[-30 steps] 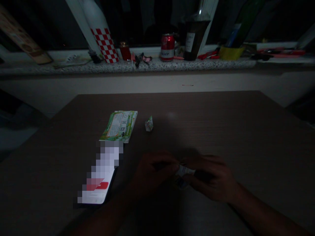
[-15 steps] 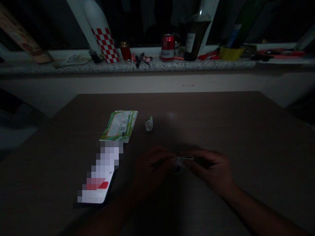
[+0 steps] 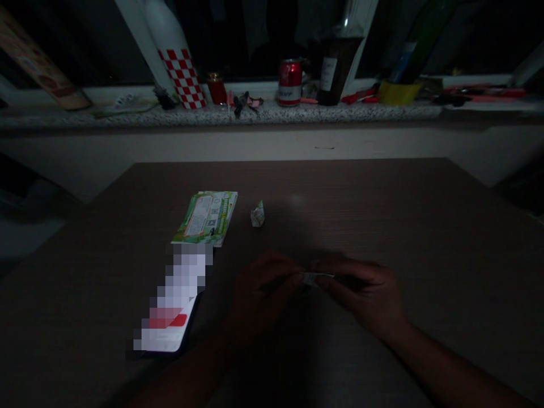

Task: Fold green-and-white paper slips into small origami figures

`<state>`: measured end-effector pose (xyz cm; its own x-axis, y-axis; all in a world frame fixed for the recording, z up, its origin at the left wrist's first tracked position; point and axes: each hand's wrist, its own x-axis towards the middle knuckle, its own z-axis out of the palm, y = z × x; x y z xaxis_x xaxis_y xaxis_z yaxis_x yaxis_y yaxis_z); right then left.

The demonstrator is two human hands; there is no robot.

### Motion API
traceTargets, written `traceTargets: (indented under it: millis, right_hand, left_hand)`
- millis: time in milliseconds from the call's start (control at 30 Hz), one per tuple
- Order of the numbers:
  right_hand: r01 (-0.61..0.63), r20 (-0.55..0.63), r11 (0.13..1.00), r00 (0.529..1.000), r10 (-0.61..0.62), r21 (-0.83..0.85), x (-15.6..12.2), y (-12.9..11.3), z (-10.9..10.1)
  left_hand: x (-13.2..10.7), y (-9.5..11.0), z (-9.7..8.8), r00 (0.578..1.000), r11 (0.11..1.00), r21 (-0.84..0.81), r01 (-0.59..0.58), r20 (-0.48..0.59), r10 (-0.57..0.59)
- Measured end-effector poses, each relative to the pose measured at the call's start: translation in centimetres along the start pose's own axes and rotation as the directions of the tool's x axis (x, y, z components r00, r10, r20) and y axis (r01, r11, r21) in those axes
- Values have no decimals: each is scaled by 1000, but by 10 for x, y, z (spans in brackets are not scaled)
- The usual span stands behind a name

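Note:
In dim light my left hand (image 3: 261, 294) and my right hand (image 3: 361, 292) meet over the brown table (image 3: 382, 204), near its front. Both pinch a small pale piece of folded paper (image 3: 313, 277) between their fingertips, one from each side. A small folded paper shape (image 3: 257, 214) stands on the table further back. A stack of green printed paper slips (image 3: 207, 217) lies to its left.
A phone with a lit screen (image 3: 170, 309) lies at the front left. A stone ledge (image 3: 212, 115) runs behind the table, bearing a red can (image 3: 289, 83), a dark bottle (image 3: 335, 62), a red-and-white checked bottle (image 3: 176, 56) and assorted small items.
Both hands have lifted the paper and moved it slightly away from me. The paper has gone from a broader crumpled shape to a thin edge-on strip between the fingertips.

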<state>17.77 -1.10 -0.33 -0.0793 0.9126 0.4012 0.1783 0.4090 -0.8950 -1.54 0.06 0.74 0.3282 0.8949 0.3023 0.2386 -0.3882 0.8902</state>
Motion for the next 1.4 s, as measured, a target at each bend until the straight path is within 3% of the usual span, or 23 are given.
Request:
traceTargets:
  millis: [533, 767, 1233, 1400]
  right_hand:
    - [211, 31, 977, 977, -211, 18, 1, -1, -1]
    - [200, 51, 979, 978, -201, 31, 1, 0, -1]
    - [280, 84, 958, 955, -285, 66, 6, 0, -5]
    - [305, 97, 952, 947, -307, 37, 8, 0, -7]
  left_hand:
    - [1, -7, 0, 984, 981, -69, -180, -3, 181]
    - [2, -7, -1, 984, 983, -43, -177, -2, 177]
    - [6, -1, -5, 900, 888, 161, -430, -5, 437]
    - [4, -2, -4, 916, 909, 139, -394, -18, 400]
